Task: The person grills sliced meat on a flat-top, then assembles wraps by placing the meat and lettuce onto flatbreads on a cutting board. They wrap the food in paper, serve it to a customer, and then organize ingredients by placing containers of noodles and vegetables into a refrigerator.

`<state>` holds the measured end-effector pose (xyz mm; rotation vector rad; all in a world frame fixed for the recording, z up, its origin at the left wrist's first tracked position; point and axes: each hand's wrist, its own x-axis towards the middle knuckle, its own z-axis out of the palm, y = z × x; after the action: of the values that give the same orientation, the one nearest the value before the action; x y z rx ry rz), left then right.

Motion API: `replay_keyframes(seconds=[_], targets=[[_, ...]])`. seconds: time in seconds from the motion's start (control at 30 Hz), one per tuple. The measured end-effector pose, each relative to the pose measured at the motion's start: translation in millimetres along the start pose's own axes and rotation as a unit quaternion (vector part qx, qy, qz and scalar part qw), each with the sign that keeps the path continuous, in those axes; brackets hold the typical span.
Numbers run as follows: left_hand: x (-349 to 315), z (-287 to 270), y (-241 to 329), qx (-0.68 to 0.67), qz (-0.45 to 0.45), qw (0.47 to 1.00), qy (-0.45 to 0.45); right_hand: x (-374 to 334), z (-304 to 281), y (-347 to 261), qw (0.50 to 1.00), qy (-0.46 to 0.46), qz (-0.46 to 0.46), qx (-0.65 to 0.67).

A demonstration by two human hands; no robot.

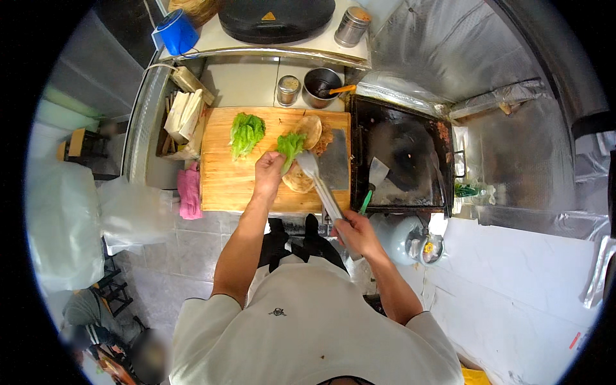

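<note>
My left hand pinches a green lettuce leaf over the wooden cutting board. In my right hand is a pair of long metal tongs, whose tips reach up to the leaf's right side. A round flatbread lies just beyond the leaf. Another flatbread sits nearer me, partly covered by the tongs and my left hand. Brown chopped filling is heaped beside the far bread. More lettuce rests on the board's left part.
Right of the board is a dark griddle with a green-handled spatula. A flat grey rectangular piece lies on the board. Behind stand a metal pot and a shaker. A pink cloth hangs at left.
</note>
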<state>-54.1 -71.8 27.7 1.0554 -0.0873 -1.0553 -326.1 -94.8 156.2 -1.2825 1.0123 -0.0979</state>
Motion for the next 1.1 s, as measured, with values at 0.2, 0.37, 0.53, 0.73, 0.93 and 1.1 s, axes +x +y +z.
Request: replay_keyframes(seconds=[0.2, 0.37, 0.53, 0.73, 0.93, 1.1], targets=[[-3, -19, -4, 0.031, 0.031, 0.997, 0.062, 10, -1, 14, 1.0, 0.009, 0.014, -0.008], [-7, -47, 1, 0.102, 0.075, 0.984, 0.127, 13, -1, 17, 0.998, 0.016, 0.007, -0.061], [-2, -63, 3, -0.031, 0.104, 0.987, 0.118, 50, 31, 17, 0.971, 0.023, -0.051, -0.232], [-10, -66, 20, 0.013, 0.107, 0.984, 0.142, 95, 43, 43, 0.951, 0.041, -0.129, -0.277], [-26, -57, 32, -0.096, 0.047, 0.982, 0.156, 32, 40, -15, 0.984, -0.038, -0.062, -0.163], [-25, -41, 27, -0.086, -0.019, 0.993, 0.084, 31, 42, 4, 0.977, -0.036, -0.115, -0.175]])
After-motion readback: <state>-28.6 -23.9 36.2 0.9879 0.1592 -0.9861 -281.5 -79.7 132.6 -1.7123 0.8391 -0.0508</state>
